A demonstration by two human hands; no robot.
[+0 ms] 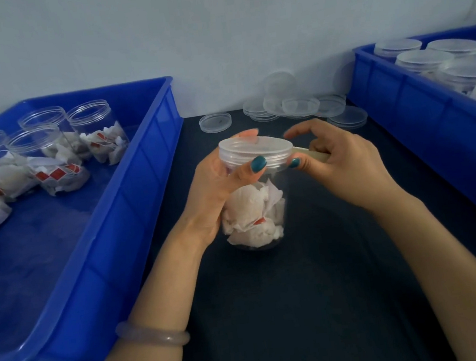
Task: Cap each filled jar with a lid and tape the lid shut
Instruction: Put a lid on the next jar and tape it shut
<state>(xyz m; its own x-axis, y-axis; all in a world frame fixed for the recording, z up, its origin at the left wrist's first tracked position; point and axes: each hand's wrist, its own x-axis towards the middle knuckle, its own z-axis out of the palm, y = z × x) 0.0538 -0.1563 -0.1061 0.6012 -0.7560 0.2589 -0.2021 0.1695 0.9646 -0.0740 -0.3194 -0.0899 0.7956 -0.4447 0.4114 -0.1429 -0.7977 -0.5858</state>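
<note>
A pale grey wall (pixel 212 20) backs a dark tabletop (pixel 304 306).

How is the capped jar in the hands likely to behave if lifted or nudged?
Probably light for its size: the jar holds only loose tea bags. Its smooth clear wall looks slippery, which fits the left hand wrapping it at the lid. Taller than wide, it might tip if pushed near the top.

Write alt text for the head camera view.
Left hand grips a lidded clear jar of tea bags on a dark table; right hand pinches a pale tape strip at the lid. Blue bins flank it, loose lids behind.
</note>
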